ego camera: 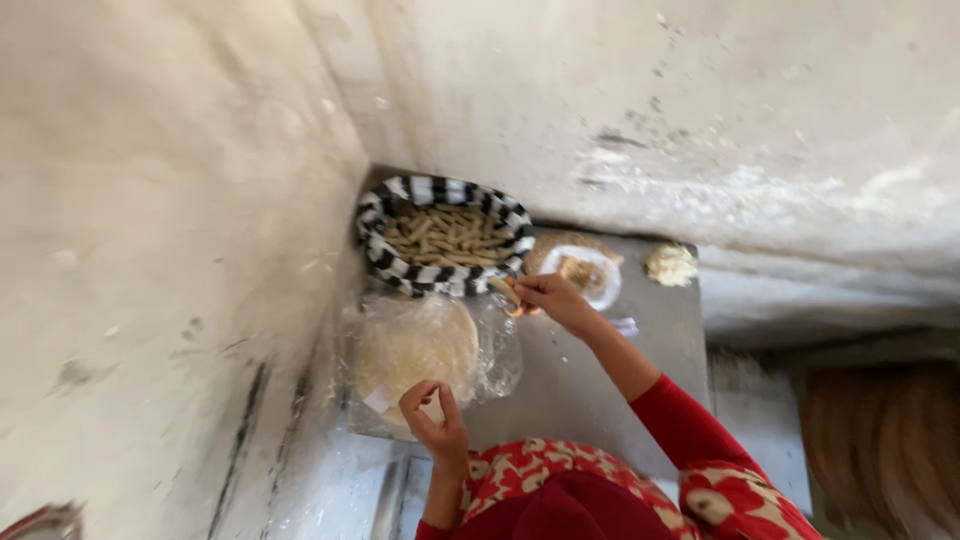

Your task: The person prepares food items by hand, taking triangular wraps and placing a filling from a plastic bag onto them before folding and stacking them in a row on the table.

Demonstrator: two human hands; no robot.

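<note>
in the corner by the wall, the head view shows a grey table (590, 380) with a striped basket (445, 235) already full of little rolled sticks (447, 240). the right hand (550, 297) pinches one more roll (503, 288) at the basket rim, and the left hand (435, 415) pinches the edge of a thin round sheet (418, 345) on the clear plastic bag (490, 350). lots of rolls look done, but the sheets, the small white plate (590, 275) of filling and a dough lump (671, 265) are still waiting.
</note>
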